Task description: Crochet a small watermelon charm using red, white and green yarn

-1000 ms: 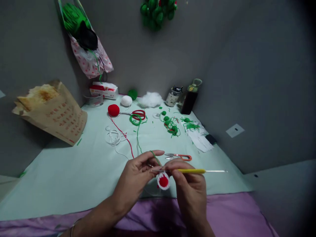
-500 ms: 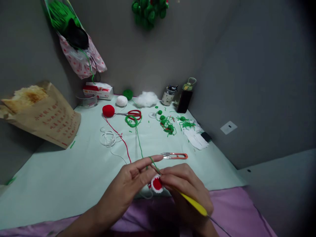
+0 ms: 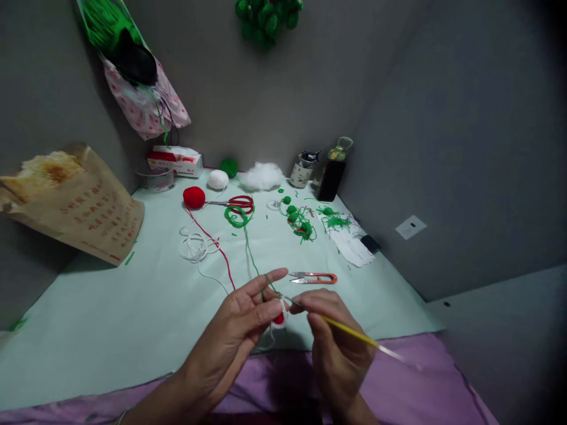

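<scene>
Small red-and-white crochet piece (image 3: 279,317) sitting between both hands above the desk's (image 3: 110,319) near edge. Left hand (image 3: 239,321) pinching the piece, green yarn (image 3: 252,260) running over its forefinger. Right hand (image 3: 334,336) gripping a yellow crochet hook (image 3: 349,334). Orange snips (image 3: 314,277) lying just beyond.

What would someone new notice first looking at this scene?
Front and centre, the left hand pinches a small red-and-white crochet piece with green yarn over its forefinger, while the right hand works a yellow crochet hook into it. Behind them on the pale table lie orange thread snips and a red yarn ball.
</scene>
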Demonstrator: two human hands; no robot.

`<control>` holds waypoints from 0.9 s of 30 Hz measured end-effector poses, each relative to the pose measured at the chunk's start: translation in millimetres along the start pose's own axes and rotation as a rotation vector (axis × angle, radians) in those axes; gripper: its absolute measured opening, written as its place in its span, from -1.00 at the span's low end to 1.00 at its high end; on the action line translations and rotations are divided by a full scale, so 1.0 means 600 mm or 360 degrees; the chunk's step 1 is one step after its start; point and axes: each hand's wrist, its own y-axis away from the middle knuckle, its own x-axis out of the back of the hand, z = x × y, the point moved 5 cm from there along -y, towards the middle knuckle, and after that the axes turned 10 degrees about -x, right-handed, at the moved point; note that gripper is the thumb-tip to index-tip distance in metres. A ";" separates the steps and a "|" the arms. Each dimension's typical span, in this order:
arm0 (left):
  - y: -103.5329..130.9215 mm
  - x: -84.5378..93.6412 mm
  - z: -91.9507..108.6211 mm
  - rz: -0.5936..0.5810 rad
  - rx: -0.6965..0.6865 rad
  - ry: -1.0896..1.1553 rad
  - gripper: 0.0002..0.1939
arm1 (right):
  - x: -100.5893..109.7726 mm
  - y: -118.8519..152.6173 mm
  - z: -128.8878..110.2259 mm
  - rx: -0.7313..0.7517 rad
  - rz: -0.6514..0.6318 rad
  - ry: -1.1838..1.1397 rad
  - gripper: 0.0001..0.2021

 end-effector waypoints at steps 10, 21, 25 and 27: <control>-0.009 0.007 0.011 0.0020 -0.0308 -0.0319 -0.51 | -0.001 -0.022 0.010 -0.0399 -0.0068 -0.0345 -0.85; -0.011 0.013 -0.001 0.0060 -0.0110 -0.0097 -0.59 | 0.012 -0.025 0.011 -0.0359 0.0111 -0.0374 -0.82; -0.012 0.011 -0.001 -0.0072 -0.0277 -0.0257 -0.55 | -0.010 -0.032 0.013 -0.0462 -0.0127 -0.0493 -0.85; -0.010 0.011 -0.006 -0.0095 -0.0285 -0.0304 -0.48 | -0.017 -0.028 0.018 -0.0453 -0.0188 -0.0397 -0.86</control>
